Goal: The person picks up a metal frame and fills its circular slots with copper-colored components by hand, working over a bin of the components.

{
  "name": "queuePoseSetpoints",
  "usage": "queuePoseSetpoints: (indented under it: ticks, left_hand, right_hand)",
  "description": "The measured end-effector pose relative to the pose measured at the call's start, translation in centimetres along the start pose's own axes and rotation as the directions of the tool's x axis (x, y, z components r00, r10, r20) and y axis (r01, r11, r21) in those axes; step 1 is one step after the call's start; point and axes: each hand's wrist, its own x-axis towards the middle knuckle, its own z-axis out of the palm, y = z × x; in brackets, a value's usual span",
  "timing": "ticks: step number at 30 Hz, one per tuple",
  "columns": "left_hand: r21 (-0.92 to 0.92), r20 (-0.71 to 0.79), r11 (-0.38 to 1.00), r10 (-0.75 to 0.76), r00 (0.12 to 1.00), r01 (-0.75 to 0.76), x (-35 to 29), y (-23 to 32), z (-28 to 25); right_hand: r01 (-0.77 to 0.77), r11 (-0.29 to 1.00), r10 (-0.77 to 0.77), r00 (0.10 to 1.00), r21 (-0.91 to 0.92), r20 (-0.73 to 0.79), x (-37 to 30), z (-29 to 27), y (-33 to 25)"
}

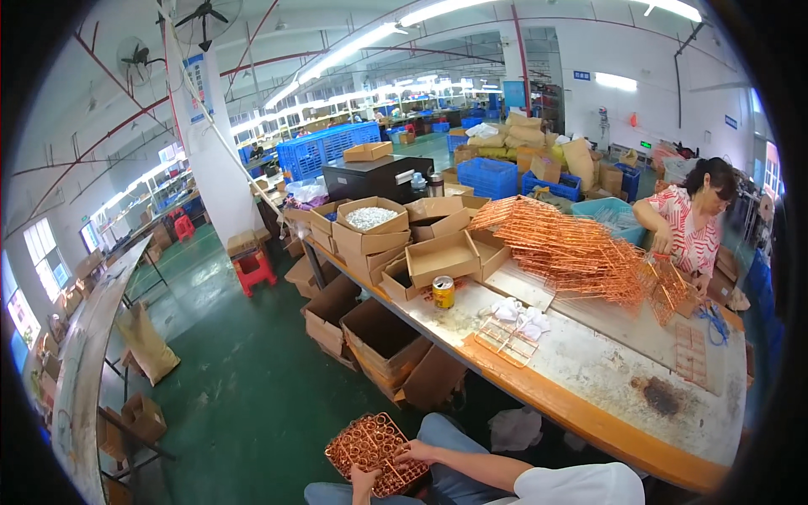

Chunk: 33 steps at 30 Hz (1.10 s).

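Observation:
Over my lap lies a flat copper-coloured wire rack (pixel 358 433) filled with many small copper rings. My left hand (pixel 364 481) is closed on its near edge, thumb on top. At the right side of the rack is my right hand (pixel 414 453), its fingers drawn together over the rings. Whatever sits between those fingertips is too small to make out. On the table beside me, a single wire rack (pixel 503 342) lies flat next to white gloves (pixel 523 318).
The long table (pixel 581 379) runs along my right. It bears a yellow can (pixel 443 292), cardboard boxes (pixel 442 257) and a heap of copper wire racks (pixel 564 252). A co-worker (pixel 694 210) handles racks at the far right. Open cartons (pixel 379 341) stand under the table.

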Motion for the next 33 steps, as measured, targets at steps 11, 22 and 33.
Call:
queuePoseSetpoints:
  ticks: [11,22,33]
  left_hand:
    - [-0.408,0.534,0.874,-0.007,0.846,0.265,-0.2,-0.9,-1.5]
    - [-0.564,0.546,0.783,0.118,0.829,0.261,0.1,-1.2,-1.9]
    - [-0.491,0.493,0.851,0.097,0.865,0.185,-0.2,-1.2,-1.4]
  right_hand:
    - [-0.258,0.943,0.246,0.966,0.212,0.082,1.4,-1.2,1.1]
    - [-0.257,0.934,0.230,0.964,0.250,0.134,1.1,-1.0,0.7]
    - [-0.135,0.972,0.146,0.988,0.192,-0.045,0.2,0.2,0.1]
